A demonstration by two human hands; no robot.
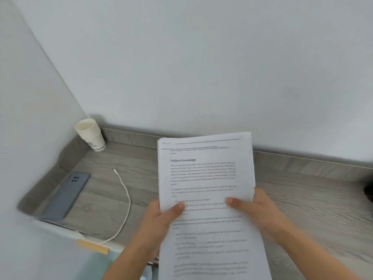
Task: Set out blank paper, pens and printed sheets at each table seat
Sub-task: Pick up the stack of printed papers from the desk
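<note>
A stack of printed sheets (203, 174), top page headed "Political Knowledge", is held up above a grey wood-grain counter (302, 199). My left hand (159, 221) grips the stack's left edge, thumb pressed on the top page. My right hand (260, 213) grips the right edge, thumb on the page and fingers behind it. The sheets at the right edge are fanned slightly apart. No pens or blank paper are in view.
A stack of white paper cups (90, 134) stands in the back left corner by the wall. A grey phone (69, 196) lies face down at the left, with a white cable (126, 199) curling beside it. A dark object (369, 191) peeks in at the right edge.
</note>
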